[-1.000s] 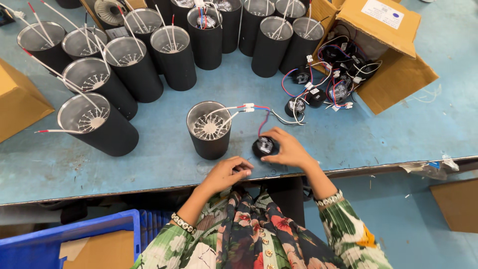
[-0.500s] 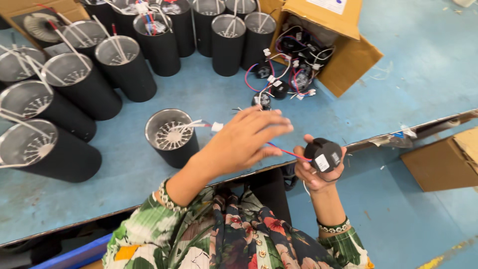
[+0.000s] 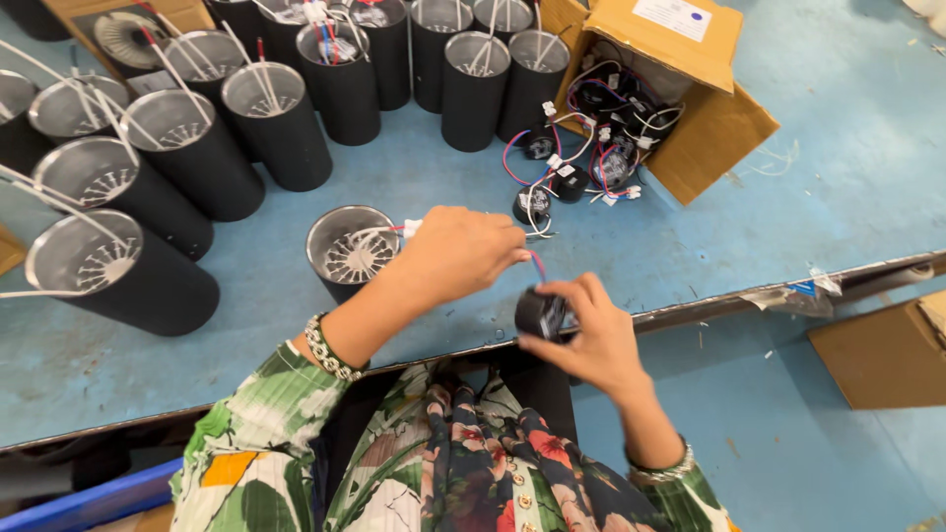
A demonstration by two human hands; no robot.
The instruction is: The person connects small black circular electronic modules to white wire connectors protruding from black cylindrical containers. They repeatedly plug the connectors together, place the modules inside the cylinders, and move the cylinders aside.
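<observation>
— What's in your hands, seen from the head camera?

— My right hand [image 3: 589,335] grips a small round black driver [image 3: 541,313] at the table's near edge [image 3: 690,313], fingers wrapped round its side. A red and blue wire pair [image 3: 537,264] rises from it toward my left hand [image 3: 461,251], which hangs above the table with its fingertips pinched together on that wire

— And the can just by your left hand?

— That's the black cylinder housing [image 3: 347,251], upright on the blue table, its silvery finned inside showing. A white lead with a small white connector [image 3: 411,228] comes out of it and ends right beside my left knuckles; I can't tell if I touch it

— What else is around?

— More black housings [image 3: 281,123] stand in rows at the back and left, white leads sticking out. One lies on its side at the far left [image 3: 118,276]. An open cardboard box [image 3: 690,108] sits at the back right, tipped, spilling more black drivers [image 3: 532,202] with tangled wires onto the table. Another brown box [image 3: 882,355] stands on the floor to my right
</observation>
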